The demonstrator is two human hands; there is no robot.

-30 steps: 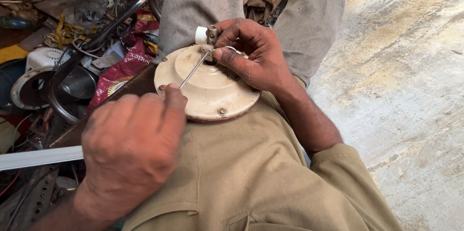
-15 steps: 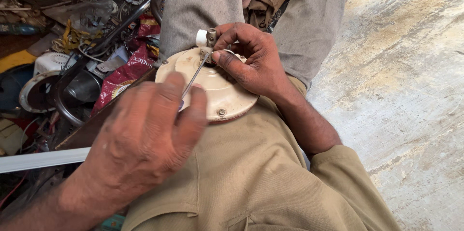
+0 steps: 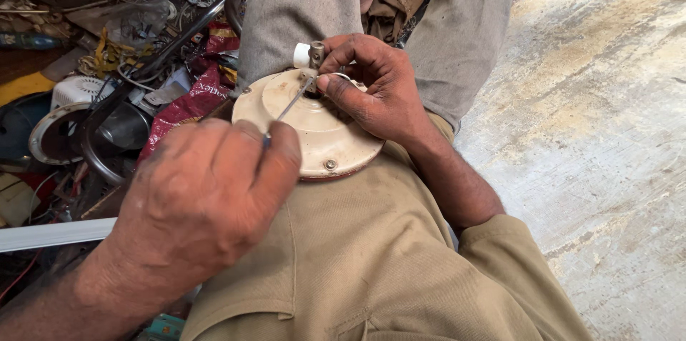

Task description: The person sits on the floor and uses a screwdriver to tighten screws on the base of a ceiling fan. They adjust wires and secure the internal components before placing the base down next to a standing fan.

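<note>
Both hands (image 3: 207, 205) (image 3: 375, 94) seemingly closed, pinching

We see a round cover (image 3: 321, 130) in cream painted metal, smooth, semi-gloss, scuffed, with a bare metal screw (image 3: 329, 164) at the rim. The thin tool shaft (image 3: 289, 107) is bright polished steel. The centre spindle (image 3: 315, 55) is dull grey metal, with a white plastic sleeve (image 3: 301, 56) beside it. Trousers (image 3: 371, 255) are matt khaki woven cloth. The slab (image 3: 593, 141) is rough, stained concrete. The wrapper (image 3: 189, 102) is glossy red plastic.
</note>
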